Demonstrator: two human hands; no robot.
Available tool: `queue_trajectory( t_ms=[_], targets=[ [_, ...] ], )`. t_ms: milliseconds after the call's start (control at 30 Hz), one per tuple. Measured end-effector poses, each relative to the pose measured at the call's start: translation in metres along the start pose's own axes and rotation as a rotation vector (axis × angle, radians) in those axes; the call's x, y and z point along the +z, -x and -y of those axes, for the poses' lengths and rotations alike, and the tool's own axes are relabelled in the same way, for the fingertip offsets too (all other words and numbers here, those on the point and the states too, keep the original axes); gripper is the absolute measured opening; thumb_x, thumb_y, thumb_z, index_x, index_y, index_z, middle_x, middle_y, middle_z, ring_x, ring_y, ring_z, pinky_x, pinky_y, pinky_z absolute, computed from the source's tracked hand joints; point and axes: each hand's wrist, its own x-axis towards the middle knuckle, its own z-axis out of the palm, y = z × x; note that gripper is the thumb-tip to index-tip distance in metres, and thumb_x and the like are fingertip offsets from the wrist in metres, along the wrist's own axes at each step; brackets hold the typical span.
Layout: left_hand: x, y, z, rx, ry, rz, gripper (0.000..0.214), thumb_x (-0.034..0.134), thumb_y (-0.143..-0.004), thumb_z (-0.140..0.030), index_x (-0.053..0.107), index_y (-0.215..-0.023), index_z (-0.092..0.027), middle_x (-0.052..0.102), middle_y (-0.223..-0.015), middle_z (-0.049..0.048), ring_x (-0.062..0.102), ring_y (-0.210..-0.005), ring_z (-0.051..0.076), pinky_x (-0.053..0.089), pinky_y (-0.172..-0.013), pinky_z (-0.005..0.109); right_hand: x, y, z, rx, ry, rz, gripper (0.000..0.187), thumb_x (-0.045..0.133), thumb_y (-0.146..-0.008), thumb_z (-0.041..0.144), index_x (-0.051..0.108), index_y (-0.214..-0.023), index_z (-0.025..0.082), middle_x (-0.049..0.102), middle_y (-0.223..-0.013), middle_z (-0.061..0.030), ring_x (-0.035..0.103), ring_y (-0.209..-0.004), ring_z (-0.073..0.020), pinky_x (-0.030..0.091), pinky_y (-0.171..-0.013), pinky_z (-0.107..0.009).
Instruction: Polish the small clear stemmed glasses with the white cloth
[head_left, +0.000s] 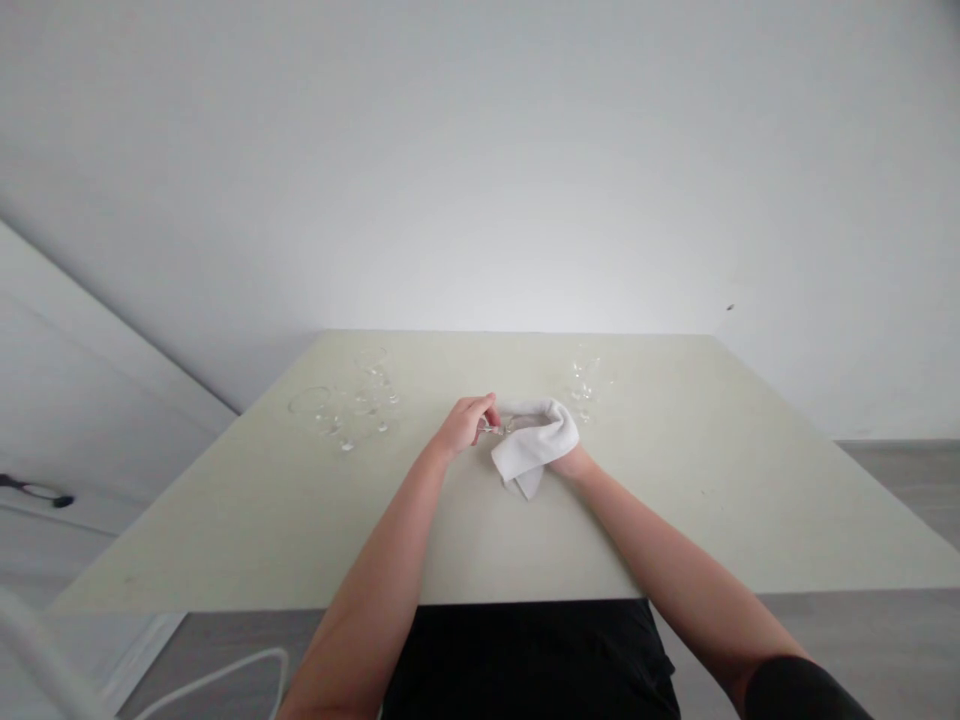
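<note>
Over the middle of the table, my left hand (pixel 466 425) is closed on the foot end of a stemmed glass (pixel 491 428), which lies sideways between my hands. A white cloth (pixel 536 440) drapes over my right hand (pixel 571 463) and hides most of its fingers. The cloth wraps around the other end of the glass, so the bowl is mostly hidden. One corner of the cloth hangs down toward the tabletop.
Several clear stemmed glasses (pixel 379 395) stand on the pale table (pixel 517 560) at the left. More clear glassware (pixel 583 382) stands to the right, beyond the cloth. A white wall (pixel 495 180) rises behind the table, and a cabinet door (pixel 67 360) is at far left.
</note>
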Motion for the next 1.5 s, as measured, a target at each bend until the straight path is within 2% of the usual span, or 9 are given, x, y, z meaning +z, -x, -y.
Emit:
queue_trajectory(
  t_ms=[100, 367, 500, 633, 867, 1033, 1200, 1367, 1500],
  targets=[
    [-0.001, -0.001, 0.001, 0.008, 0.067, -0.087, 0.054, 0.042, -0.091, -0.061, 0.058, -0.064, -0.017, 0.051, -0.054, 0.0010, 0.034, -0.039, 0.009, 0.022, -0.040, 0.025, 0.005, -0.001, 0.000, -0.007, -0.010, 0.088, 0.048, 0.079, -0.072, 0.039, 0.073, -0.112, 0.012, 0.076, -0.083, -0.0044, 0.067, -0.070, -0.0163, 0.050, -0.063, -0.026],
    [0.012, 0.014, -0.004, 0.738, -0.288, -0.219, 0.043, 0.046, -0.095, -0.048, 0.046, -0.061, -0.021, 0.050, -0.063, 0.0034, 0.047, -0.064, 0.016, 0.037, -0.063, 0.032, 0.017, 0.006, -0.017, 0.097, -0.238, -0.200, 0.038, 0.067, -0.076, 0.061, 0.067, -0.079, 0.024, 0.075, -0.076, -0.0039, 0.072, -0.082, -0.0255, 0.059, -0.069, -0.036],
    [0.015, 0.000, 0.007, 0.346, -0.140, -0.362, 0.052, 0.036, -0.096, -0.053, 0.039, -0.054, -0.022, 0.043, -0.053, 0.0017, 0.043, -0.053, 0.015, 0.034, -0.055, 0.031, 0.005, 0.011, -0.003, -0.086, 0.071, -0.104, 0.038, 0.080, -0.069, 0.042, 0.071, -0.101, 0.025, 0.076, -0.097, -0.0064, 0.071, -0.091, -0.0260, 0.058, -0.082, -0.036],
    [0.012, -0.011, 0.012, -0.158, 0.059, -0.196, 0.055, 0.038, -0.091, -0.062, 0.037, -0.054, -0.022, 0.045, -0.047, 0.0002, 0.035, -0.039, 0.011, 0.023, -0.042, 0.027, 0.000, 0.008, 0.001, -0.225, 0.242, -0.149, 0.061, 0.084, -0.063, 0.039, 0.067, -0.120, 0.023, 0.072, -0.118, -0.0080, 0.068, -0.105, -0.0257, 0.054, -0.093, -0.034],
    [0.018, 0.008, -0.004, 0.401, 0.071, -0.109, 0.046, 0.051, -0.090, -0.059, 0.062, -0.076, -0.017, 0.070, -0.093, 0.0111, 0.063, -0.083, 0.018, 0.049, -0.066, 0.027, 0.008, 0.004, -0.013, 0.272, -0.247, -0.181, 0.044, 0.066, -0.072, 0.066, 0.067, -0.084, 0.023, 0.075, -0.082, -0.0057, 0.072, -0.085, -0.0276, 0.060, -0.075, -0.040],
    [0.025, -0.002, 0.006, 0.125, 0.302, -0.244, 0.042, 0.047, -0.085, -0.049, 0.050, -0.057, -0.018, 0.068, -0.069, 0.0090, 0.058, -0.053, 0.014, 0.030, -0.039, 0.023, 0.005, 0.009, -0.005, 0.020, -0.004, -0.150, 0.029, 0.082, -0.066, 0.045, 0.071, -0.083, 0.025, 0.076, -0.087, -0.0049, 0.071, -0.090, -0.0277, 0.058, -0.085, -0.038],
    [0.025, -0.012, 0.012, -0.218, 0.443, -0.211, 0.038, 0.043, -0.081, -0.048, 0.046, -0.057, -0.019, 0.069, -0.070, 0.0094, 0.062, -0.052, 0.016, 0.024, -0.037, 0.023, 0.002, 0.005, -0.002, -0.223, 0.159, -0.207, 0.069, 0.090, -0.056, 0.030, 0.065, -0.120, 0.024, 0.068, -0.126, -0.0063, 0.064, -0.113, -0.0260, 0.052, -0.097, -0.036],
    [0.024, 0.003, 0.001, 0.372, 0.053, -0.234, 0.040, 0.046, -0.090, -0.053, 0.062, -0.076, -0.018, 0.070, -0.097, 0.0124, 0.065, -0.092, 0.022, 0.049, -0.066, 0.030, 0.006, -0.001, -0.009, 0.083, -0.109, -0.225, 0.038, 0.074, -0.072, 0.053, 0.067, -0.093, 0.022, 0.076, -0.090, -0.0065, 0.072, -0.090, -0.0257, 0.059, -0.082, -0.040],
    [0.023, 0.011, -0.002, 0.621, -0.232, -0.174, 0.044, 0.044, -0.095, -0.049, 0.058, -0.065, -0.020, 0.063, -0.072, 0.0082, 0.060, -0.078, 0.020, 0.047, -0.078, 0.036, 0.008, -0.001, -0.014, 0.308, -0.231, -0.195, 0.032, 0.066, -0.074, 0.054, 0.063, -0.078, 0.023, 0.074, -0.077, -0.0043, 0.072, -0.078, -0.0245, 0.060, -0.072, -0.038]
  ],
)
